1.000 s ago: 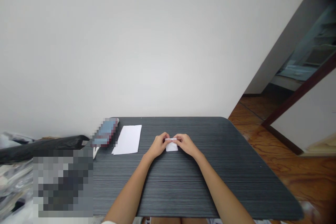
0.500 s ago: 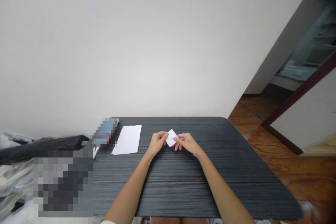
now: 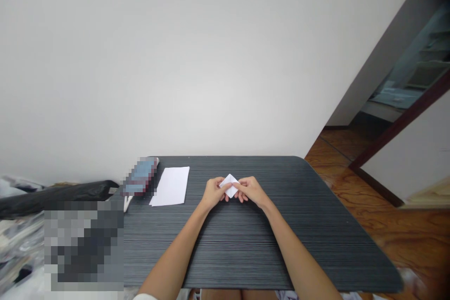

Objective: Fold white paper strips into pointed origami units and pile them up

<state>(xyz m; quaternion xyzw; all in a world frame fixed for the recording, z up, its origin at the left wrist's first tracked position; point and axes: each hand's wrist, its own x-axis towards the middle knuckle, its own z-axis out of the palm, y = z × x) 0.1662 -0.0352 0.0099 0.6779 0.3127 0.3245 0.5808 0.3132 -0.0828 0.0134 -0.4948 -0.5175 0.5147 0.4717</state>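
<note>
A small white folded paper (image 3: 230, 178), diamond-shaped with creases across its middle, is held between my two hands over the table. My left hand (image 3: 213, 192) pinches it from the left, thumb lying on top and fingers curled beneath. From the other side my right hand (image 3: 251, 191) grips it too, its thumb on the face near the centre and its fingers under the edge. The two thumb tips almost meet at the middle of the paper. The paper's underside is hidden.
A stack of white paper sheets (image 3: 171, 186) lies on the dark, wood-grained table (image 3: 242, 248), left of my hands. A blurred-out object (image 3: 141, 176) sits at the table's left edge. Beyond that edge are a long black bundle (image 3: 59, 197) and plastic-wrapped items. A white wall stands behind.
My left thumb has moved inward from the paper's left edge onto its middle, close to the right thumb. My left fingers now show below the paper.
</note>
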